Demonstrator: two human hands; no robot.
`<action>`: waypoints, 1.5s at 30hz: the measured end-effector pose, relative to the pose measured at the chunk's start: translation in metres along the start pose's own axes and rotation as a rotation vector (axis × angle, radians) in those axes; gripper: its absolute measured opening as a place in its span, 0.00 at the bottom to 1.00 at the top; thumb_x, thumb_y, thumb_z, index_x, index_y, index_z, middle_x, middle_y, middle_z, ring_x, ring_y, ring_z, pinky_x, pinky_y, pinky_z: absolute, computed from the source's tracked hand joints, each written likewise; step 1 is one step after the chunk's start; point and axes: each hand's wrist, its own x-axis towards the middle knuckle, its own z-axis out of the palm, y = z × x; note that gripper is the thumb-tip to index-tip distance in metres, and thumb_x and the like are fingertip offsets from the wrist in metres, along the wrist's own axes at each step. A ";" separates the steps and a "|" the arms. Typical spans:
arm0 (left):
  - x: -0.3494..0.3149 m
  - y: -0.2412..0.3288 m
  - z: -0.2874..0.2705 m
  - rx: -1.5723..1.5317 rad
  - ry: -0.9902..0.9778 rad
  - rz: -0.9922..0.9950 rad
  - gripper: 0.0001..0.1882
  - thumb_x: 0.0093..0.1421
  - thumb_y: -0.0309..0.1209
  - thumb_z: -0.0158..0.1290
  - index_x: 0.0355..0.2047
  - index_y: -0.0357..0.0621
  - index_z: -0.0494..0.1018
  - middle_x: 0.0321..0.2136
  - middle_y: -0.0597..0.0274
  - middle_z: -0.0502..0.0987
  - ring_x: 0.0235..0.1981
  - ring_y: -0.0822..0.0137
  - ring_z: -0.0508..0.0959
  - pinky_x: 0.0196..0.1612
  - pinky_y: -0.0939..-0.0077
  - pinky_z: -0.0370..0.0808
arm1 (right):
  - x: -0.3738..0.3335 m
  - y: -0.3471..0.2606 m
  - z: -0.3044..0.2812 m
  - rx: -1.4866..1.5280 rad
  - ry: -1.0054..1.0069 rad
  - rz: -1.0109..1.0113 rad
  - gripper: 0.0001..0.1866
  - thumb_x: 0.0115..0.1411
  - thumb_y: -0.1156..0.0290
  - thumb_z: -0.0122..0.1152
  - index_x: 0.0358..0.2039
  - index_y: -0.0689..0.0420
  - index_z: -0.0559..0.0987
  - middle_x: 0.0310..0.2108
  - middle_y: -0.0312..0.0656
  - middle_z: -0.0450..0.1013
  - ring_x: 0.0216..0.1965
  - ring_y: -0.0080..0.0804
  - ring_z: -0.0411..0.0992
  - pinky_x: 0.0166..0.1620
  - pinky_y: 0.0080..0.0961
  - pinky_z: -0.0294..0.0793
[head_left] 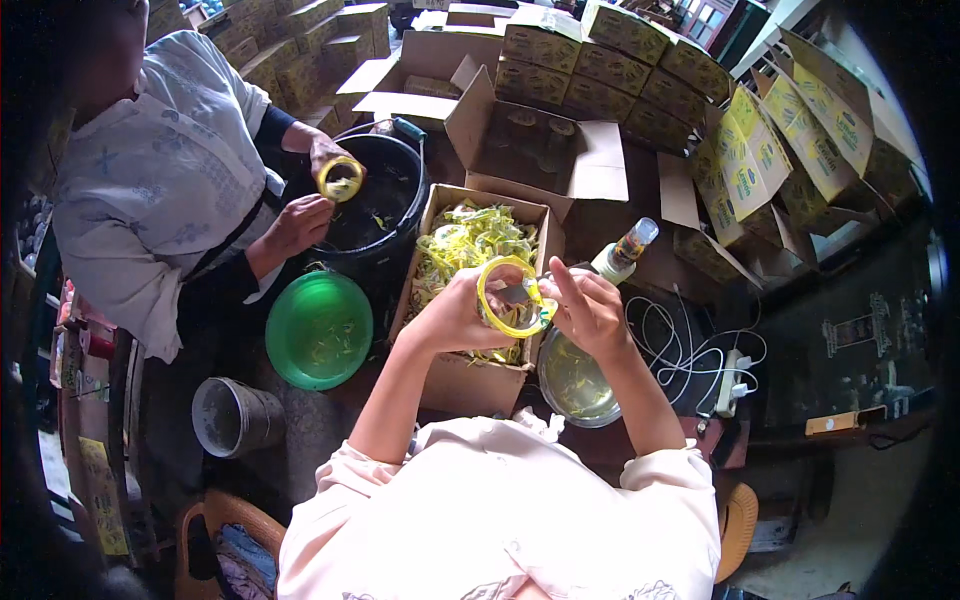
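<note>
My left hand [455,315] is closed around a yellow ring-shaped roll [491,312], held up over an open carton [466,372] full of loose yellow-green strips [470,240]. The roll's middle is open; whether it is tape I cannot tell. At its right side my right hand [592,310] has the index finger raised and the other fingers curled. A short yellow strip end [546,312] with green marks sits by its thumb; whatever those fingers pinch is hidden. Under the right hand stands a metal bowl [580,385] with some strips in it.
Across on the left, a co-worker holds a similar yellow ring [341,179] over a black bucket [410,205]. Nearby are a green basin [320,330], a grey pail [237,417], a bottle [622,250], white cables [685,350] with a power strip [735,383], and stacked yellow cartons [610,65].
</note>
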 end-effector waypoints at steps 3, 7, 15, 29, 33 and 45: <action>0.000 -0.008 0.000 -0.064 -0.041 -0.050 0.30 0.35 0.28 0.62 0.41 0.33 0.66 0.35 0.55 0.73 0.37 0.69 0.74 0.44 0.75 0.70 | -0.005 0.001 0.002 0.031 0.000 0.004 0.31 0.39 0.86 0.58 0.49 0.69 0.66 0.19 0.36 0.70 0.21 0.25 0.70 0.29 0.24 0.74; 0.003 -0.008 -0.003 -0.182 -0.125 -0.159 0.29 0.35 0.28 0.61 0.40 0.32 0.67 0.34 0.56 0.74 0.37 0.70 0.73 0.45 0.75 0.69 | -0.008 0.002 0.004 0.080 -0.023 0.007 0.31 0.40 0.87 0.58 0.49 0.68 0.66 0.20 0.36 0.69 0.21 0.26 0.70 0.29 0.24 0.74; 0.006 -0.027 -0.006 -0.261 -0.244 -0.120 0.28 0.35 0.30 0.61 0.40 0.35 0.67 0.34 0.59 0.73 0.36 0.72 0.72 0.42 0.79 0.69 | -0.015 0.001 0.009 0.118 -0.009 0.026 0.29 0.42 0.84 0.61 0.49 0.68 0.66 0.20 0.37 0.70 0.22 0.27 0.71 0.28 0.24 0.74; 0.010 -0.014 -0.012 -0.238 -0.279 -0.240 0.25 0.37 0.27 0.59 0.39 0.39 0.68 0.30 0.64 0.73 0.29 0.77 0.71 0.31 0.83 0.72 | -0.018 0.003 -0.001 0.006 -0.054 0.031 0.27 0.43 0.82 0.63 0.46 0.67 0.68 0.20 0.38 0.72 0.20 0.28 0.71 0.27 0.24 0.74; 0.010 -0.016 -0.008 -0.231 -0.370 -0.185 0.20 0.37 0.28 0.59 0.34 0.39 0.69 0.25 0.68 0.73 0.27 0.77 0.70 0.31 0.83 0.70 | -0.015 0.001 0.000 -0.004 -0.045 0.028 0.27 0.42 0.82 0.63 0.46 0.68 0.69 0.20 0.39 0.72 0.20 0.27 0.71 0.27 0.24 0.74; 0.015 -0.009 -0.013 -0.098 -0.305 -0.115 0.30 0.35 0.28 0.60 0.42 0.37 0.67 0.33 0.61 0.73 0.32 0.72 0.74 0.34 0.79 0.72 | -0.009 -0.002 -0.012 -0.022 -0.060 0.045 0.30 0.43 0.83 0.60 0.50 0.66 0.66 0.18 0.37 0.69 0.21 0.27 0.70 0.28 0.24 0.73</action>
